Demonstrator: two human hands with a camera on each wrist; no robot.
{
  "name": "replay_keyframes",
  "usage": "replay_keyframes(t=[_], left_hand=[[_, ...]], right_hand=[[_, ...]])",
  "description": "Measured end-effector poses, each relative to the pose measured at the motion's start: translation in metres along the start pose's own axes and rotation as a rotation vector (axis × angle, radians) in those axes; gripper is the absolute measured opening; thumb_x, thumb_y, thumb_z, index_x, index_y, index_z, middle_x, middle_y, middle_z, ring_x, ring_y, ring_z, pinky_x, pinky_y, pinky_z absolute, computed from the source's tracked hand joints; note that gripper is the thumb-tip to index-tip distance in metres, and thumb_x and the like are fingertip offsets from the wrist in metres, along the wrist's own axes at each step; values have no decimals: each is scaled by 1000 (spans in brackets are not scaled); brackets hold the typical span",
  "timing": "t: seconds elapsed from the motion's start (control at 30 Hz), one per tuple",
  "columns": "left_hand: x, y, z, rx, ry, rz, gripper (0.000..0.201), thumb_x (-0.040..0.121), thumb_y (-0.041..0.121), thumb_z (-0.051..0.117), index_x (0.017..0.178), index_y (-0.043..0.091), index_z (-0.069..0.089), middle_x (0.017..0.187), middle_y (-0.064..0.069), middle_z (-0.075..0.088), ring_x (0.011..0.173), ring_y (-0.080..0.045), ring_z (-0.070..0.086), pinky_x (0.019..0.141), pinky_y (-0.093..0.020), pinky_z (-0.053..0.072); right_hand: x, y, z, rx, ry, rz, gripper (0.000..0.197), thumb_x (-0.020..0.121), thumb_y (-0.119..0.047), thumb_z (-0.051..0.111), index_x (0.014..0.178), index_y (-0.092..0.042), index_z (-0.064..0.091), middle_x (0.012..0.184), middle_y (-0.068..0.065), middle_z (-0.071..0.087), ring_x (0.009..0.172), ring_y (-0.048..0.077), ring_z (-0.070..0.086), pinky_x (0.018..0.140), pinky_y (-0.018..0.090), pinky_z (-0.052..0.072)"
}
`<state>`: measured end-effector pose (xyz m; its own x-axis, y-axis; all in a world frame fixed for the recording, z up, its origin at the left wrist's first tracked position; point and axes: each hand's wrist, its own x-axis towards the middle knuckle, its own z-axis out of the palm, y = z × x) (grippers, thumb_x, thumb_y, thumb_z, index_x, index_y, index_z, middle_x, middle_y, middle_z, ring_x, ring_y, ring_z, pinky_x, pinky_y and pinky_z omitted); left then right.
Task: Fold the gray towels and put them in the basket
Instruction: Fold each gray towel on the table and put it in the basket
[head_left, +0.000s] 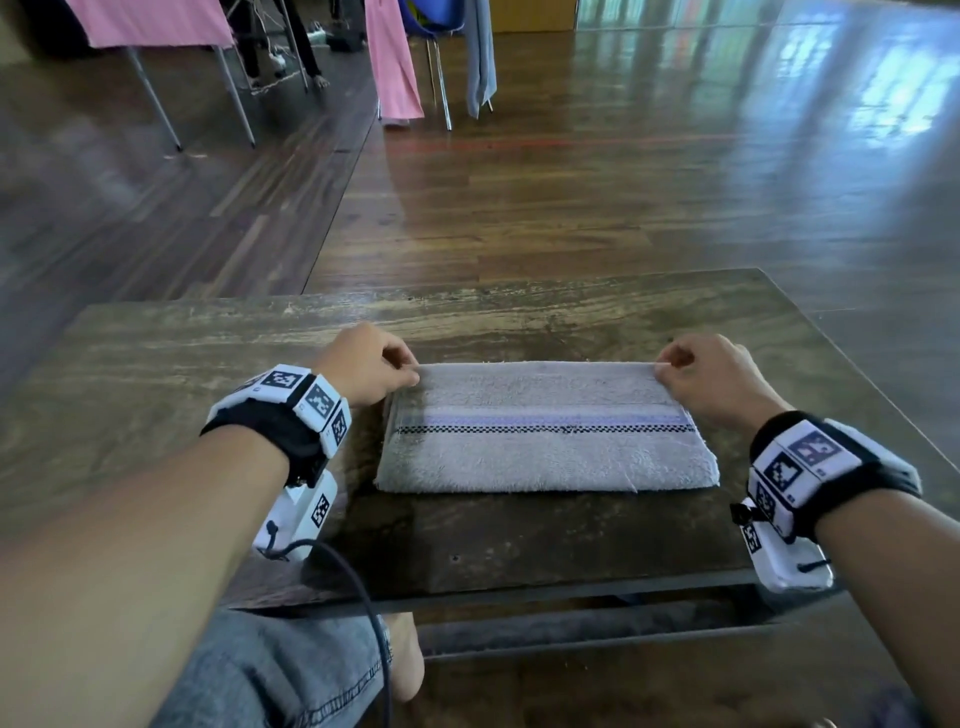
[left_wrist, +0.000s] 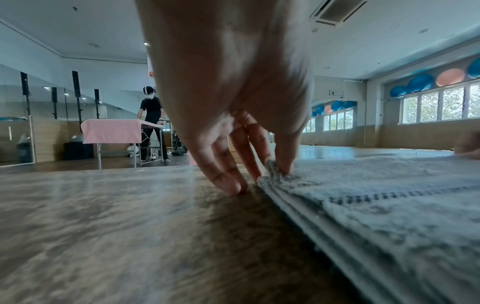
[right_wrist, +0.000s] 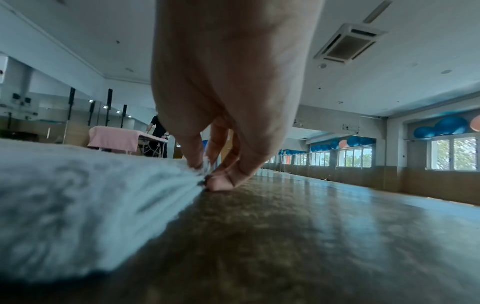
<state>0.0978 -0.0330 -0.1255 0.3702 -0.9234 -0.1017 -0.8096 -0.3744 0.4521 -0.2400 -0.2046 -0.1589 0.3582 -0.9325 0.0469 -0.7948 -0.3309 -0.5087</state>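
At the far corners of the gray towel (head_left: 545, 431) on the desk (head_left: 156, 364) both grips pinch shut — left hand (head_left: 366, 366), right hand (head_left: 714, 376) — its long axis spanning side to side between them

Both hands — left hand (head_left: 370, 364) & right hand (head_left: 710, 375) — pinch folded towel's (head_left: 545, 447) far corners.

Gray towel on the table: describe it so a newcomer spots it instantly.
On the dark wooden table lies the gray towel, folded into a flat rectangle. The left hand and right hand pinch its far corners. A lilac band above a black checkered line crosses it.
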Motion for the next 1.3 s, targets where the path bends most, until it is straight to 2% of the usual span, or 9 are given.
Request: replay_keyframes(t=[0.1, 0.3, 0.47, 0.6, 0.77, 0.87, 0.97, 1.1, 1.3], left_hand=[[1, 3, 4, 18, -27, -5, 25, 88, 22, 74, 111, 14, 72, 99, 1, 68, 90, -15, 63, 76, -23, 44], [-7, 12, 0, 78, -11, -15, 15, 82, 19, 79, 92, 13, 71, 93, -4, 69, 86, -19, 63, 71, -28, 46], [-12, 28, -25, -65, 396, 114, 11, 81, 9, 75, 89, 14, 70, 78, -4, 66, 70, -16, 57, 57, -20, 39], [-24, 33, -45, -243, 641, 261, 16, 80, 8, 76, 91, 15, 69, 79, -1, 66, 64, -8, 56, 55, -6, 41], [-37, 15, -29, -258, 237, 124, 33, 76, 11, 84, 102, 15, 64, 94, -8, 67, 78, -21, 61, 74, -33, 53], [-35, 1, -7, -106, -45, -39, 43, 78, 37, 82, 111, 22, 59, 97, -2, 65, 90, -20, 63, 82, -35, 49], [-24, 0, 7, 22, -30, -147, 35, 84, 51, 71, 95, 19, 63, 91, 1, 65, 82, -16, 61, 70, -31, 47], [-11, 9, 14, 138, 8, -235, 51, 90, 48, 64, 58, 13, 45, 52, -2, 44, 44, -18, 39, 45, -27, 26], [-9, 21, 11, 111, 24, -336, 59, 86, 43, 72, 55, 14, 32, 50, 0, 32, 43, -17, 29, 45, -27, 20]], right_hand=[[-1, -2, 2, -49, -22, -13, 25, 97, -23, 65, 118, -10, 70, 111, 8, 68, 97, 17, 53, 85, 26, 39], [-10, -11, -9, -43, -52, 50, 4, 91, -22, 69, 92, -24, 66, 106, 12, 67, 80, 17, 60, 77, 29, 43], [-14, -29, -40, 100, 296, -98, 10, 88, -22, 62, 97, -24, 67, 73, 0, 66, 87, 29, 62, 77, 33, 50], [-28, -38, -58, 400, 509, -251, 13, 87, -26, 67, 95, -34, 61, 73, -4, 73, 69, 13, 74, 72, 37, 62], [-38, -9, -46, 267, 141, -182, 20, 87, -16, 73, 94, -31, 63, 72, -4, 72, 53, 1, 62, 50, 18, 48], [-42, 9, -31, 40, -140, -42, 20, 84, -17, 74, 101, -23, 66, 75, -5, 71, 66, 10, 63, 64, 25, 44], [-41, 6, -28, 39, -34, 67, 12, 89, -29, 66, 90, -17, 64, 77, -1, 65, 83, 24, 58, 70, 29, 40], [-39, -2, -22, 7, -49, 136, 50, 93, -32, 62, 51, -11, 47, 50, 4, 48, 70, 27, 51, 60, 31, 35], [-36, -9, -20, 13, -72, 175, 45, 89, -21, 67, 50, -12, 46, 54, 7, 48, 59, 23, 48, 59, 32, 39]])
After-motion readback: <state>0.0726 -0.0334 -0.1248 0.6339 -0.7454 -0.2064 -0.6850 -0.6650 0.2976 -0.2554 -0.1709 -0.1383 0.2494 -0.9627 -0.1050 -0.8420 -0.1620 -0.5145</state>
